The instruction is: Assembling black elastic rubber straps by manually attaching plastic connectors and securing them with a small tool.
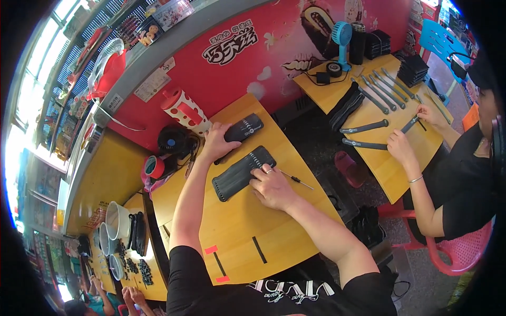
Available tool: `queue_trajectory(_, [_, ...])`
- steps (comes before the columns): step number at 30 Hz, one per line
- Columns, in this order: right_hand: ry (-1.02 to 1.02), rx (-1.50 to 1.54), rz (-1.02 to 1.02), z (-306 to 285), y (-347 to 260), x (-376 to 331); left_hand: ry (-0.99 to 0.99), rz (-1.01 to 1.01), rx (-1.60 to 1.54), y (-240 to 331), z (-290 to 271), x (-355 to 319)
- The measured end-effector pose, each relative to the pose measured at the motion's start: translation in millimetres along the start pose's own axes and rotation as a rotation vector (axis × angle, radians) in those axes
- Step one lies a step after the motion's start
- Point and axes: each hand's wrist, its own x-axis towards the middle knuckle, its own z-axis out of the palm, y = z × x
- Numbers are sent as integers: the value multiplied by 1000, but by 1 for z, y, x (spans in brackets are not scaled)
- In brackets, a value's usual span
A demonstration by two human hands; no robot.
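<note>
Two stacks of flat black straps with pale printing lie on my wooden table. My left hand (216, 141) grips the near left end of the far stack of black straps (246, 126), thumb on one side and fingers on the other. Closer to me, a wider stack of black straps (232, 178) shows a row of rounded ends. Curled fingers of my right hand (271, 187), with a ring on one, hold its right side. A thin screwdriver (299, 180) lies just beyond that hand, its handle end partly hidden.
A polka-dot tumbler (184, 110), a small black fan (174, 141) and a red-rimmed cup (154, 166) stand left. Red and black tape marks (219, 263) line the near edge. At right, a co-worker handles a strap at a table (379, 163) with more straps and a blue fan (342, 45).
</note>
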Motion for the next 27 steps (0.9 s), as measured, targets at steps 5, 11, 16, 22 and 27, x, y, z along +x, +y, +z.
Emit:
queue_trajectory(5, [4,7,-4,4,-2,1,-25,19,234,-7,10,-6])
queue_trajectory(11, [0,10,2,1,1,-1,-81,-38,261,0,9,3])
queue_trajectory(16, [-1,2,-3,2,0,1,-83,-50,111,-14,8,4])
queue_trajectory(22, [9,13,2,2,1,0,-63,-34,132,-8,5,9])
queue_trajectory(27, [15,26,-2,4,0,0,-85,-55,146,-14,14,5])
